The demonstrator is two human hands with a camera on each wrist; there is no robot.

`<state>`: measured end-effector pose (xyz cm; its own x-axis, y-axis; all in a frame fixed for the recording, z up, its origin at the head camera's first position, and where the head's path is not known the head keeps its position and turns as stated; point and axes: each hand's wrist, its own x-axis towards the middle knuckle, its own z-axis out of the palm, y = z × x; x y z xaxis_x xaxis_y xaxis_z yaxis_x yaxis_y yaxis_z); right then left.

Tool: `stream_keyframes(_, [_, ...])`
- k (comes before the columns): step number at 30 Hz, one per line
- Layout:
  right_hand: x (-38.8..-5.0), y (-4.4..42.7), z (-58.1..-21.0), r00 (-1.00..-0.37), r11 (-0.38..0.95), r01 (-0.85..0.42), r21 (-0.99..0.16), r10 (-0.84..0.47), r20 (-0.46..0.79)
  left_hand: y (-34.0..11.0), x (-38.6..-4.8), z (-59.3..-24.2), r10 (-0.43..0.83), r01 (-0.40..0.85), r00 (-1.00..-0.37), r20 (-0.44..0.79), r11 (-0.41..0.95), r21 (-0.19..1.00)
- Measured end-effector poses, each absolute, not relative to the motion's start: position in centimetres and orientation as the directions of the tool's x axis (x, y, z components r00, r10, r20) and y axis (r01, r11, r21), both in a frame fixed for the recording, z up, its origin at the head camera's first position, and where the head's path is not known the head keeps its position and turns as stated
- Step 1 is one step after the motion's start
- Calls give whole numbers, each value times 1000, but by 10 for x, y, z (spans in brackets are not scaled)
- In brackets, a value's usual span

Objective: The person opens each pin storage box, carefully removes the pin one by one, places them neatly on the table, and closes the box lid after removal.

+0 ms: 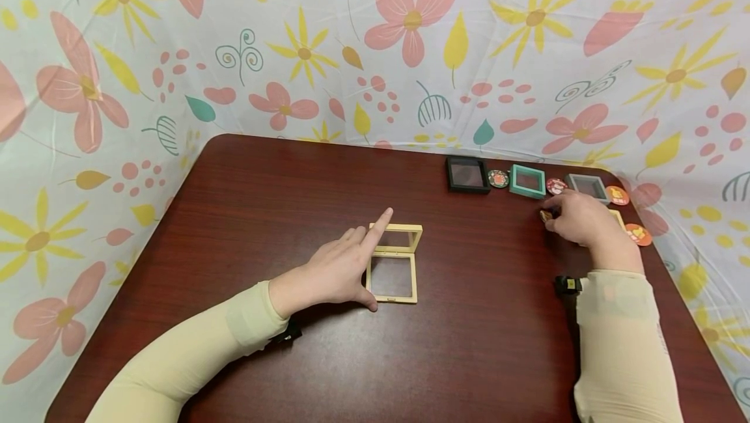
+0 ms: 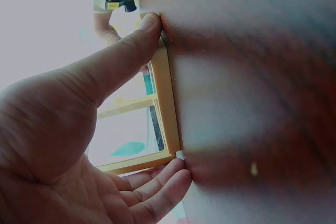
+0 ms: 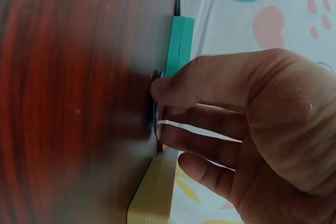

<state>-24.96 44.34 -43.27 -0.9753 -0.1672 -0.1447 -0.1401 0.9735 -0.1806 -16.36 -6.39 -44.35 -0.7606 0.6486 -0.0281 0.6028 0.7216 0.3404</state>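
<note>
A pale yellow display frame (image 1: 413,280) stands hinged open in the middle of the brown table, its lid raised at the back and clear film in both halves. My left hand (image 1: 336,270) spans its left side. In the left wrist view the thumb rests by one corner of the yellow frame (image 2: 167,93) and the fairly straight fingers touch near the hinge. At the right, my right hand (image 1: 580,218) pinches a small round disc (image 1: 545,215), dark and gold. The right wrist view shows the disc (image 3: 155,114) edge-on under the thumb; its face is hidden.
Along the back right edge sit a black frame (image 1: 467,174), a teal frame (image 1: 513,180) and a grey frame (image 1: 588,183). Several round discs (image 1: 499,179) lie beside them. Another yellow frame (image 1: 618,217), partly behind my right hand, sits near an orange disc (image 1: 638,235).
</note>
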Motion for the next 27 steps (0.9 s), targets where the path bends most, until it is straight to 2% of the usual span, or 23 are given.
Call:
stream_keyframes(11, [-244,449,-429,-983,985,-85,-153,-107,-147,-64,-164,-445,652,609,-758,-22,720,333])
stream_keyframes(18, [-242,453,-429,-983,984,-105,-146,-125,-137,-64,-164,-446,654,615,-757,-6,715,333])
stream_keyframes(22, [-241,448,-426,-986,980,-131,-150,-144,-85,-64,-164,-446,655,618,-756,-7,716,325])
stream_keyframes(27, [-243,415,-416,-986,951,-140,-277,-158,-44,-64,-164,-446,652,614,-758,-9,719,326])
